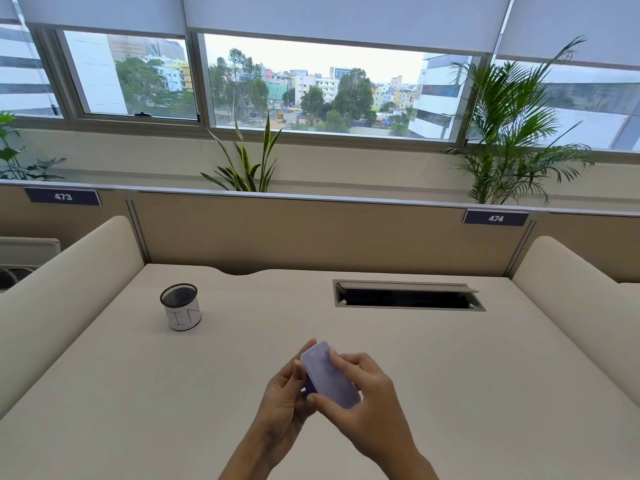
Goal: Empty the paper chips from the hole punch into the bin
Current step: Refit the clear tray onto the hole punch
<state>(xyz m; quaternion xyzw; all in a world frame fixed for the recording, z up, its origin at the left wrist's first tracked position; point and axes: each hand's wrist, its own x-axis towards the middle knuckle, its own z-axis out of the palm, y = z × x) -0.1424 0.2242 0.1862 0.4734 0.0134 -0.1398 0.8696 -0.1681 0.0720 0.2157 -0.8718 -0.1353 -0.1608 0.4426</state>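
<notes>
A pale cream tabletop (433,375) inside an office cubicle fills the lower half of the frame, backed by a tan partition and a long window with houseplants along its sill.

At lower centre, a small lilac hole punch (330,375) is held above the tabletop between both hands. The left hand (285,398) is wrapped around its left side and underside, thumb up along the edge; the right hand (360,400) is closed over its right edge and near end, fingertips pressed on the smooth face. The part turned towards the camera is a rounded, matte plastic slab, probably the chip tray or base cover, though its seam cannot be made out.

The bin (180,307) stands well apart, at the left of the frame in its middle band: a small cylinder of black wire mesh with an open top, wrapped in a white paper band bearing handwritten letters. A recessed cable slot (408,295) with a raised metal flap lies at centre right.

The main risk is judged to be opening the cover here, over bare tabletop, since light paper chips would be scattered far from the bin. The bin's mouth is narrow, so chips could be spilled past the rim if the hole punch is tipped quickly. The smooth plastic could also slip in the hands while being prised.
</notes>
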